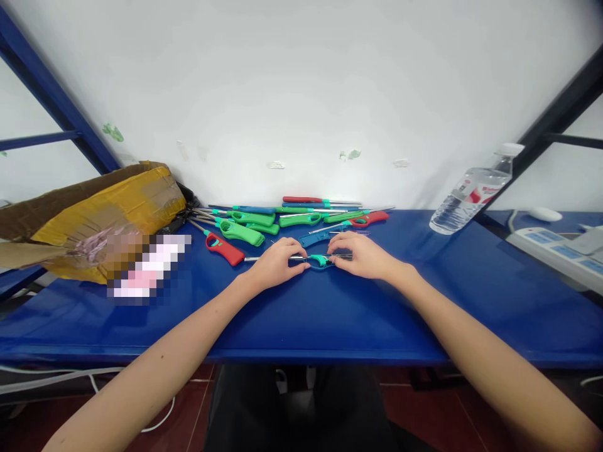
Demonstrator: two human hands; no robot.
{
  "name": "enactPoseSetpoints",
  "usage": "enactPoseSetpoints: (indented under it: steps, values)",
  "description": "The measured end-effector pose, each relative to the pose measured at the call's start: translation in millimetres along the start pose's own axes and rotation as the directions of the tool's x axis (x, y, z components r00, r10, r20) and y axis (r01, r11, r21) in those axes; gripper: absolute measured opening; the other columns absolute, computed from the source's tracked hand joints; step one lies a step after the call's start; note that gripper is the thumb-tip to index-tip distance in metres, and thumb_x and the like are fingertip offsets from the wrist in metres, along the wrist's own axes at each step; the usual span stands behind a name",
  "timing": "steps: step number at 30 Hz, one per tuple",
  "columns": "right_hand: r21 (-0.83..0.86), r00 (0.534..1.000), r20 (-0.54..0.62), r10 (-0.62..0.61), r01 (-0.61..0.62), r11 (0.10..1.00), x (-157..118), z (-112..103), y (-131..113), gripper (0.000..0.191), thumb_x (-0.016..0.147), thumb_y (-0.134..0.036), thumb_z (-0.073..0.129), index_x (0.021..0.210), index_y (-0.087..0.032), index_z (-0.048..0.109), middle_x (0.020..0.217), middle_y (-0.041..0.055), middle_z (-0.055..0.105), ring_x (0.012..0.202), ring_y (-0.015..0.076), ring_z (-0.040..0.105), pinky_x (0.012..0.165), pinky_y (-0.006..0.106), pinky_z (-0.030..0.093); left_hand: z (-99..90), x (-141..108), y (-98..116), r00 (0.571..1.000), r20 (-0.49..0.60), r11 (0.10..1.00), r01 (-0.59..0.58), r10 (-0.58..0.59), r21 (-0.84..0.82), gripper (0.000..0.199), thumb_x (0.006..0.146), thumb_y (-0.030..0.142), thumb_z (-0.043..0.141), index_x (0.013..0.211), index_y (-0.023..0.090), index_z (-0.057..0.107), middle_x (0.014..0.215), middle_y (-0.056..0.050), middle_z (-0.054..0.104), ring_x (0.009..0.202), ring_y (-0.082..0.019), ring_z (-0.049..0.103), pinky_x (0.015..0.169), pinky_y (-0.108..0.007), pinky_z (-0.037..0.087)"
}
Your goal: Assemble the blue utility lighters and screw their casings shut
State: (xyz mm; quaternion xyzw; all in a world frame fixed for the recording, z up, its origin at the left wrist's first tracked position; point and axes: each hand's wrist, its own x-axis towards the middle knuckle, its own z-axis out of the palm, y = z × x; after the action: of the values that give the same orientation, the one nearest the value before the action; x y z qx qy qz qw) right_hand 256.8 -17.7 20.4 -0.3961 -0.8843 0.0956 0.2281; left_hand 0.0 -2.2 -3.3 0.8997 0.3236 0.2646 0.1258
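Note:
A utility lighter with a teal trigger and a blue handle lies low over the table between my hands. My left hand is closed around its metal barrel, which sticks out to the left. The fingers of my right hand are closed on the handle end and hide part of it. Just behind the hands lies a blue handle piece, partly covered by my right hand. To the left of my left hand rests a red lighter; another red lighter lies behind my right hand.
Several green lighters and blue and red ones are heaped along the wall. An open cardboard box with yellow tape stands at left beside a pixelated patch. A water bottle and a white power strip are on the right of the blue table.

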Motion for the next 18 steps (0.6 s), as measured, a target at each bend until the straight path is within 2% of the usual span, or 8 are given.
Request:
enactPoseSetpoints:
  steps: [7, 18]
  values:
    - [-0.008, 1.0, -0.023, -0.013, 0.013, 1.0, -0.5, -2.4, 4.8, 0.018, 0.089, -0.022, 0.054, 0.093, -0.02, 0.072, 0.104, 0.0084, 0.07, 0.098, 0.0241, 0.064, 0.09, 0.04, 0.051, -2.3, 0.8, 1.8, 1.0, -0.009, 1.0, 0.003, -0.003, -0.014, 0.017, 0.088, 0.033, 0.065, 0.098, 0.021, 0.07, 0.104, -0.006, 0.066, 0.102, -0.022, 0.061, 0.093, -0.038, 0.05]
    - [-0.006, 1.0, -0.019, -0.02, 0.02, 1.0, -0.1, -3.5, 5.0, 0.018, 0.091, -0.024, 0.054, 0.092, -0.02, 0.072, 0.103, 0.0084, 0.07, 0.097, 0.0244, 0.063, 0.089, 0.041, 0.051, -1.8, 0.1, 2.5, 1.0, -0.015, 1.0, -0.011, 0.012, 0.019, 0.019, 0.089, 0.032, 0.064, 0.104, 0.022, 0.07, 0.106, -0.007, 0.064, 0.101, -0.022, 0.06, 0.092, -0.037, 0.051]
